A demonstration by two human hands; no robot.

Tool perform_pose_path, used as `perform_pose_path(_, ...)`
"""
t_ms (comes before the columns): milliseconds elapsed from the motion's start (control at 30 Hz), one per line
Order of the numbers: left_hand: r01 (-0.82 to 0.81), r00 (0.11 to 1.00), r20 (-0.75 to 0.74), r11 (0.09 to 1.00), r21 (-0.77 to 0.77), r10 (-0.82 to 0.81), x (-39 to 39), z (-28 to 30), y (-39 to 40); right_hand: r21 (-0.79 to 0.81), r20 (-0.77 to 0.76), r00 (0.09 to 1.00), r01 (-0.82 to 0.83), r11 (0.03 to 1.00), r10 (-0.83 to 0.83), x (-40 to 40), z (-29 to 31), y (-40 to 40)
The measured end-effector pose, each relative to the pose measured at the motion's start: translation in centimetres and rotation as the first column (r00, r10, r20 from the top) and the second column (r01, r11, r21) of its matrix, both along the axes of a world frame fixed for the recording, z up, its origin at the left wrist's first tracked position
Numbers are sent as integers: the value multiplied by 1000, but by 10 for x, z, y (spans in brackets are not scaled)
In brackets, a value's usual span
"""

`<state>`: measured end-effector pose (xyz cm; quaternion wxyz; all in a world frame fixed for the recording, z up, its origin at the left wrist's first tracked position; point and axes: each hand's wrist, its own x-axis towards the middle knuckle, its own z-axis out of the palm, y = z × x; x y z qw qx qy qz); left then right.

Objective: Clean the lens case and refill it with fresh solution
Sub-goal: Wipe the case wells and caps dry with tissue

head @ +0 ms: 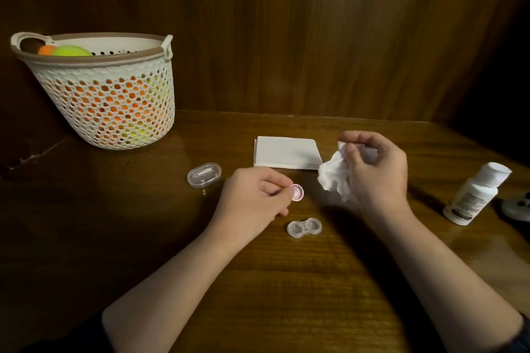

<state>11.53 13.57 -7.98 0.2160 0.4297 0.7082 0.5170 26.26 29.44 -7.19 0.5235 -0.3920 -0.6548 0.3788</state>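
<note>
The clear two-well lens case (304, 227) lies open on the wooden table, between my forearms. My left hand (252, 203) pinches a small pink cap (296, 192) just above and left of the case. My right hand (375, 172) grips a crumpled white tissue (334, 178) to the right of the cap. A white solution bottle (476, 195) stands at the far right, leaning in the wide-angle view, with its cap on.
A stack of white tissues (286, 153) lies behind the hands. A small clear oval box (204, 175) sits to the left. A white lattice basket (106, 94) holding coloured balls stands at the back left. A pale object (519, 208) shows at the right edge.
</note>
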Motion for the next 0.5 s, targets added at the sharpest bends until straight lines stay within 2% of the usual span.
perform_pose_path(233,37,987,-153,995,-93,-51,18,1,29,-76,-2,999,41,996,-41,-4,-7,7)
perform_pose_path(333,47,986,-157,993,-105,-63,22,0,33,-90,-20,999,41,995,-43,-4,-7,8)
perform_pose_path(400,36,983,-174,996,-86,-51,21,4,30,-97,-24,999,29,995,-31,-4,-6,7)
perform_pose_path(500,-43,939,-340,999,15,46,8,13,15,-101,-15,1000,11,995,-13,-3,-3,5)
